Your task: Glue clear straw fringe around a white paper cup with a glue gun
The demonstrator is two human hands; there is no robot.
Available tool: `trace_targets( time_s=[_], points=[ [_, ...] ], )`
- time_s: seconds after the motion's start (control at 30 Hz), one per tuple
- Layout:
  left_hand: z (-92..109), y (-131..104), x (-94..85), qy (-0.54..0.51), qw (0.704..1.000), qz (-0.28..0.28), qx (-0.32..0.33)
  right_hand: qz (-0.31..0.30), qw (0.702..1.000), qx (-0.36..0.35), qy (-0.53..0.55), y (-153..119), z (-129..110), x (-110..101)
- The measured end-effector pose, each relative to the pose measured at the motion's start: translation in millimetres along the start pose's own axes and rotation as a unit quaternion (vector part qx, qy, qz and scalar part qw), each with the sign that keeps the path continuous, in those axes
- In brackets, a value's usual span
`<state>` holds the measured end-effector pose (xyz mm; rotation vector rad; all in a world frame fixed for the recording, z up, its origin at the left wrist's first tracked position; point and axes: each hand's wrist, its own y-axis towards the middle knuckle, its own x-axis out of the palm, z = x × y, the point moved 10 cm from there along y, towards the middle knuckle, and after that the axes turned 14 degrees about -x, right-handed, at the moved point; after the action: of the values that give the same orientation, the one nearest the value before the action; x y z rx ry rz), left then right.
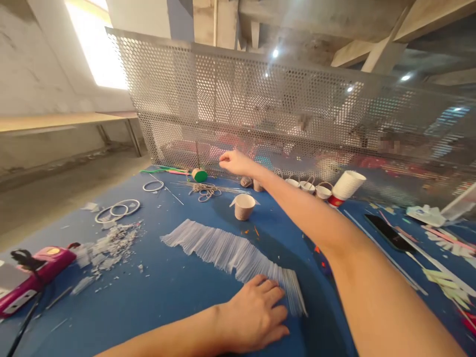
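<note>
My left hand (pixel 258 315) rests palm down at the front of the table, its slightly curled fingers apart at the near edge of a pleated whitish translucent strip (pixel 223 245). The strip lies fanned out across the blue surface. My right arm reaches far forward, and my right hand (pixel 237 162) is raised near the perforated screen with its fingers pinched together. Whatever they hold, if anything, is too small to make out. Below that hand stands a small twine-wrapped cup (pixel 244 210) with pale flaps at its rim. Brown cord (pixel 204 191) lies loosely behind the cup.
A perforated metal screen (pixel 238 99) closes off the back. White rings (pixel 121 210), paper scraps (pixel 115 245) and a magenta power strip (pixel 40 280) lie left. Stacked paper cups (pixel 347 186), small handled baskets (pixel 307 186) and a phone (pixel 388 232) are right. A green-ended spool (pixel 200 175) sits behind.
</note>
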<state>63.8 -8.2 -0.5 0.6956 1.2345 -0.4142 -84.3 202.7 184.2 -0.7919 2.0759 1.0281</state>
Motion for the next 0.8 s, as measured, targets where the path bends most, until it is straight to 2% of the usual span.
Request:
trace_targets(
  time_s=[0.07, 0.13, 0.2, 0.27, 0.37, 0.43, 0.5, 0.6, 0.7, 0.8],
  points=[
    [1, 0, -4.6, -0.006, 1.000, 0.005, -0.001, -0.008, 1.000, -0.001, -0.007, -38, -13, -28],
    [2, 0, -6.9, -0.012, 1.000, 0.009, -0.003, 0.001, 0.999, -0.026, -0.035, -93, -35, -62],
    [2, 2, -8.8, -0.015, 1.000, 0.014, -0.007, 0.019, 0.995, -0.025, -0.099, -162, -52, -93],
    [2, 3, -9.4, -0.014, 1.000, 0.012, -0.009, 0.039, 0.986, 0.048, -0.158, -240, -49, -115],
    [3, 5, -12.0, -0.018, 1.000, 0.014, -0.009, 0.057, 0.960, 0.171, -0.214, -353, -19, -120],
    [4, 5, -15.9, -0.024, 0.999, 0.026, -0.009, 0.017, 0.934, 0.236, -0.268, -415, 9, -103],
    [6, 5, -20.4, -0.030, 0.998, 0.044, -0.013, -0.043, 0.900, 0.274, -0.335, -461, 32, -82],
    [10, 5, -24.0, -0.034, 0.998, 0.056, -0.021, -0.047, 0.876, 0.266, -0.399, -493, 40, -65],
    [16, 4, -21.0, -0.039, 0.997, 0.041, -0.044, -0.016, 0.873, 0.258, -0.413, -496, 32, -63],
    [18, 2, -13.2, -0.023, 0.997, 0.024, -0.076, -0.003, 0.889, 0.281, -0.362, -491, 33, -65]
  ],
)
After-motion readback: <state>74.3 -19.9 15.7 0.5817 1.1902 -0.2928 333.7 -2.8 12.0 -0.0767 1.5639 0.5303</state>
